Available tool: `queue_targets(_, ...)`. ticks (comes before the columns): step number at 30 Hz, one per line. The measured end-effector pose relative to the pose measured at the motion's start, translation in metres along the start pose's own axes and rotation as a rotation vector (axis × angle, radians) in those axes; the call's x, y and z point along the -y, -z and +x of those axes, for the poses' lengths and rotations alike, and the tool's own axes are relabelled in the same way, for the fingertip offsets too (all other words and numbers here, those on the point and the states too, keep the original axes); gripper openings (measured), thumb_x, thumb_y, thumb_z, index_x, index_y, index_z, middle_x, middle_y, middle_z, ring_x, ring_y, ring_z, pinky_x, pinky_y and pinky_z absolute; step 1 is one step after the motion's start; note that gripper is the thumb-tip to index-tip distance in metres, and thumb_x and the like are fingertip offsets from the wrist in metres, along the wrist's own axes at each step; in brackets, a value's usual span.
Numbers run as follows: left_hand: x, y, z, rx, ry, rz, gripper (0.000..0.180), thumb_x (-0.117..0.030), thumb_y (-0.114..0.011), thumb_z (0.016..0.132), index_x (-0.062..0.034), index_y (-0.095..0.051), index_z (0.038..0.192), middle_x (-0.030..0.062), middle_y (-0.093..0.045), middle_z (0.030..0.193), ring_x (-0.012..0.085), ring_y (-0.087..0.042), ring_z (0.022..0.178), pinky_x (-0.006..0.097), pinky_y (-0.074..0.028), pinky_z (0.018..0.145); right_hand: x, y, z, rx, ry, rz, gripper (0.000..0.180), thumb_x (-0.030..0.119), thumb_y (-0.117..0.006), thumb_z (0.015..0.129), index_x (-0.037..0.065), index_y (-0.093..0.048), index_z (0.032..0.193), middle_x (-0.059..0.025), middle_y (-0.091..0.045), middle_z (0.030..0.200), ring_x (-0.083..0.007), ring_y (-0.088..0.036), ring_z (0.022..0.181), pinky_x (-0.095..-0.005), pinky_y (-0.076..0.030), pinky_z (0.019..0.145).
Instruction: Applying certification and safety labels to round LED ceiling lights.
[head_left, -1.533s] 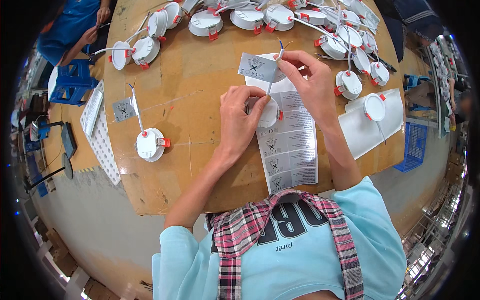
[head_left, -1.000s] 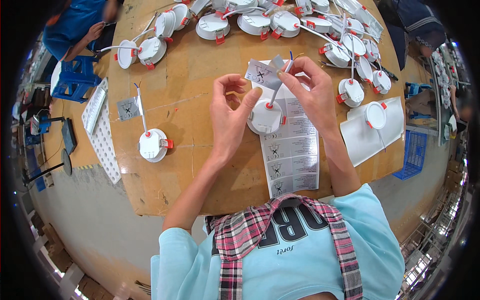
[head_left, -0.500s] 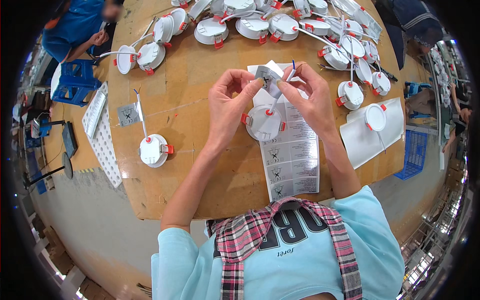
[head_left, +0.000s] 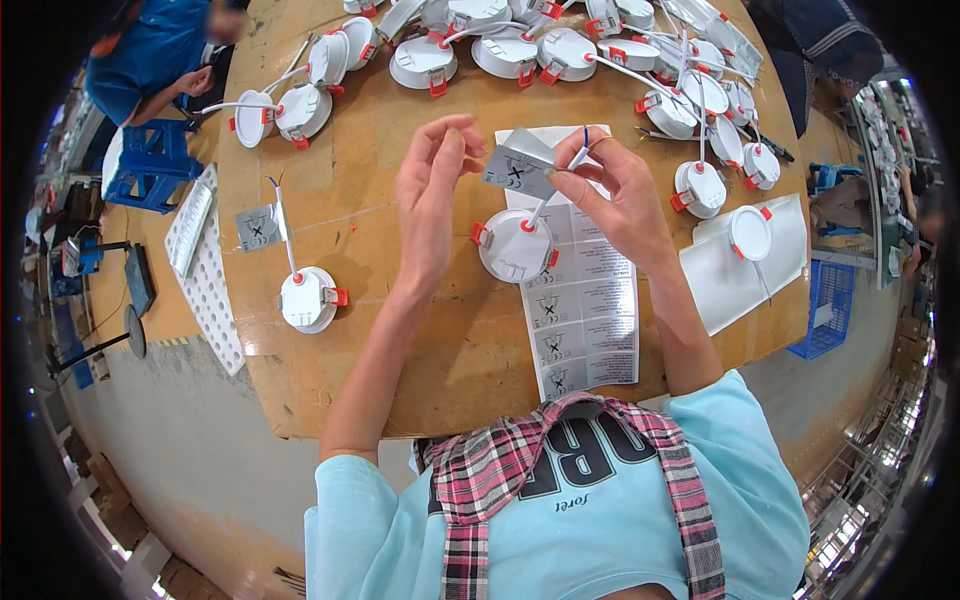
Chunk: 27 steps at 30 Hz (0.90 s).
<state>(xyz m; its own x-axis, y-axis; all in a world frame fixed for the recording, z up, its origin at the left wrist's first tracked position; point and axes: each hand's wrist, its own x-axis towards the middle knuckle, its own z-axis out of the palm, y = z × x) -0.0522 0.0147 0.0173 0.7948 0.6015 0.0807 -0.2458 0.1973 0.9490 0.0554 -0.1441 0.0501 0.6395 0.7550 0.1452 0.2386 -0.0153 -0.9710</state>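
Grey label [head_left: 517,172] between both hands, above label sheet [head_left: 583,320]

Both hands raised, left hand [head_left: 432,195] open-fingered, right hand [head_left: 615,190] pinching

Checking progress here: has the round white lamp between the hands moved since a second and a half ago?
Yes. The round white lamp has come out from under the left hand and now lies uncovered on the sticker sheet's upper left corner.
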Motion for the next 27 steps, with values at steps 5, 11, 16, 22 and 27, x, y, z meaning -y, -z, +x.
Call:
queue_targets(5, 0.005, 0.005, 0.022, 0.206, 0.246, -0.203, 0.033, -0.029, -0.052, 0.099, -0.0017, -0.064, 0.111, 0.0059, -0.064, 0.1, 0.0098, -0.058, 0.095, 0.028, -0.046, 0.084, -0.001, 0.004, 0.0, 0.053, 0.01, 0.044, 0.008, 0.005, -0.065, 0.086, 0.0, -0.061, 0.091, -0.0033, -0.059, 0.089, -0.0134, -0.061, 0.085, -0.031, -0.053, 0.086)
queue_targets(11, 0.005, 0.005, 0.024, 0.304, 0.313, 0.02, 0.029, -0.029, -0.062, 0.093, -0.0011, -0.069, 0.099, 0.0024, -0.067, 0.089, 0.0074, -0.06, 0.084, 0.025, -0.047, 0.076, -0.003, 0.004, 0.0, 0.047, -0.01, 0.091, 0.008, 0.005, -0.064, 0.086, 0.0, -0.061, 0.092, -0.0029, -0.059, 0.089, -0.0137, -0.061, 0.085, -0.03, -0.053, 0.086)
queue_targets(16, 0.007, 0.005, 0.019, 0.255, 0.293, 0.006, 0.02, -0.023, -0.067, 0.09, -0.0032, -0.069, 0.091, -0.0006, -0.067, 0.083, 0.0039, -0.06, 0.076, 0.022, -0.046, 0.07, -0.006, 0.002, 0.0, 0.023, -0.015, 0.063, 0.01, 0.007, -0.066, 0.086, 0.001, -0.062, 0.092, -0.0034, -0.06, 0.091, -0.0138, -0.061, 0.085, -0.031, -0.053, 0.085)
queue_targets(22, 0.002, -0.001, 0.009, 0.148, 0.207, 0.058, 0.016, -0.018, -0.067, 0.089, -0.0027, -0.069, 0.09, -0.0002, -0.068, 0.08, 0.0034, -0.06, 0.072, 0.02, -0.047, 0.066, -0.005, -0.002, 0.001, 0.006, -0.012, 0.044, 0.011, 0.01, -0.068, 0.084, 0.001, -0.062, 0.089, -0.0029, -0.062, 0.088, -0.0133, -0.061, 0.084, -0.0331, -0.054, 0.085)
queue_targets(27, 0.008, 0.001, 0.005, 0.1, 0.161, 0.065, 0.017, -0.019, -0.068, 0.09, -0.0028, -0.07, 0.091, -0.001, -0.068, 0.079, 0.0027, -0.059, 0.071, 0.02, -0.045, 0.066, -0.008, -0.004, 0.001, 0.011, -0.002, 0.083, 0.012, 0.01, -0.069, 0.083, 0.002, -0.062, 0.088, -0.0024, -0.061, 0.086, -0.0123, -0.062, 0.08, -0.0311, -0.054, 0.081)
